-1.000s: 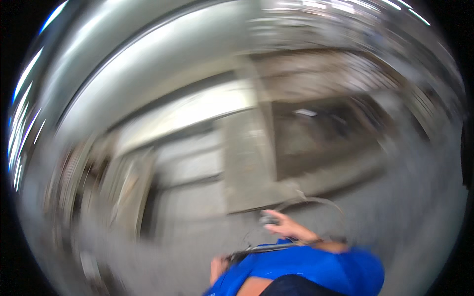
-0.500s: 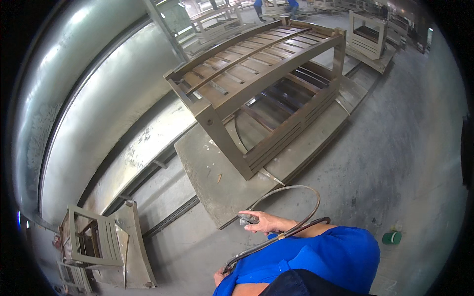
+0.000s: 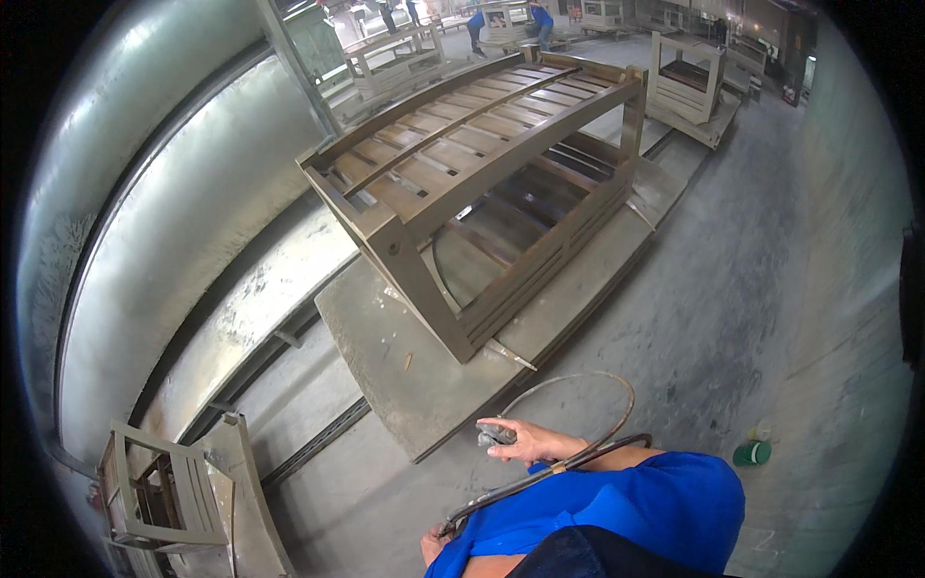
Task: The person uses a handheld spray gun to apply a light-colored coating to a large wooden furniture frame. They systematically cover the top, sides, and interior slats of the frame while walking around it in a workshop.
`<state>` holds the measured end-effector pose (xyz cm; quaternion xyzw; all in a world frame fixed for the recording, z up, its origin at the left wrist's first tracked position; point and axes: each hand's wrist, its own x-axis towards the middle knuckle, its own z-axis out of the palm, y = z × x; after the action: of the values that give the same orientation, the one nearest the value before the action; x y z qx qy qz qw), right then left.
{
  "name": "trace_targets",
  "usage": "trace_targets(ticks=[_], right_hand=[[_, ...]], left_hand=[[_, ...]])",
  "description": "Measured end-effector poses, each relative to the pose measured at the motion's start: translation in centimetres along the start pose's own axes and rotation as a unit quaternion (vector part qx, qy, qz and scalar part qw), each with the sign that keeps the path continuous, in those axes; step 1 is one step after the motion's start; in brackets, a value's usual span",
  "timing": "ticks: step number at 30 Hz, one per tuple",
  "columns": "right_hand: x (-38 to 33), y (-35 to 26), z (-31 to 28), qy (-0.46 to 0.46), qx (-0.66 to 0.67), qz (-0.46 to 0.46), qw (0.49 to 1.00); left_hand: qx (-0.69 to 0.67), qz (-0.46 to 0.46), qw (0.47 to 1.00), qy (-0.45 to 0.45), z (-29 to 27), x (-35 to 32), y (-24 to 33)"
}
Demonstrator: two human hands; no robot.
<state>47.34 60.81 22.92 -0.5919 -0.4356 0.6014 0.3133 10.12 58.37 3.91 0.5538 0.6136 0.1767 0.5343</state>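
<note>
My right hand [image 3: 528, 442] is wrapped round a small grey spray gun [image 3: 494, 433], held out just past the near edge of a coated board [image 3: 385, 371]. A thin hose [image 3: 626, 385] loops up and around from the gun. Lower down, my left hand [image 3: 434, 546] grips the darker hose [image 3: 501, 493] that runs across my body; its fingers are partly hidden. On the board lies a large slatted furniture frame [image 3: 424, 246], brownish grey, resting on small strips with its slats on top. The gun is apart from the frame.
Curved metal panels [image 3: 207, 183] line the left side. A smaller wooden frame [image 3: 169, 482] stands on another board at lower left, and one more [image 3: 686, 77] sits beyond. A green can [image 3: 753, 453] is on the floor at right. People in blue [image 3: 542, 27] work far off.
The large frame and its board have shifted left and slightly down in view. My right hand has moved slightly right, still holding the spray gun; the left keeps the hose.
</note>
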Motion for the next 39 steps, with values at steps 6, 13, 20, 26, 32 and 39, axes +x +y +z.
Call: trace_targets(ticks=[6,13,20,26,32,39], right_hand=[[-0.3,-0.5,0.3,0.000,0.008,-0.001,1.000],[0.0,-1.2,-0.5,0.007,0.000,-0.008,1.000],[1.0,-1.4,-0.3,0.002,-0.011,-0.006,1.000],[2.0,-0.9,0.2,-0.028,-0.008,-0.016,0.999],[1.4,-0.9,1.3,0.020,-0.021,-0.035,0.999],[-0.4,-1.5,1.0,0.001,-0.006,-0.009,1.000]], left_hand=[[-0.059,0.006,0.998,0.005,0.3,-0.3,0.9],[0.016,0.023,1.000,0.009,0.3,0.5,1.4],[-0.030,0.042,0.998,0.020,0.3,1.0,0.7],[-0.035,0.029,0.998,0.034,-0.2,1.0,0.4],[-0.038,0.030,0.998,0.036,-0.6,0.7,0.3],[-0.031,0.019,0.999,0.028,-0.2,1.0,1.1]])
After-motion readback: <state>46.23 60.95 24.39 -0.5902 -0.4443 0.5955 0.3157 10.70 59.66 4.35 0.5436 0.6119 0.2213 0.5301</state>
